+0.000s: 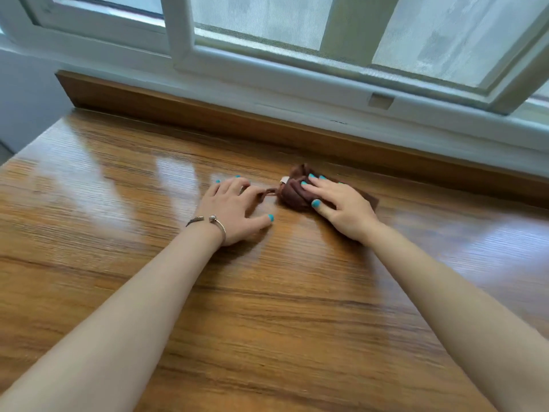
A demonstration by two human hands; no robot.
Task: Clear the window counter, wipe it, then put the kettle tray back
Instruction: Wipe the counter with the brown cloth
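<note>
Cloth (292, 194) – one, bunched | right hand (341, 206) fingers pressing it | left hand (230, 211) fingers spread – counter (267, 292)

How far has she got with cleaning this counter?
Clearing looks done: the wooden counter shows only a brown cloth. Wiping is in hand: the right hand presses on the bunched cloth, and the left hand lies beside it, fingers at the cloth's loop. Still left: the kettle tray, nowhere in view.
</note>
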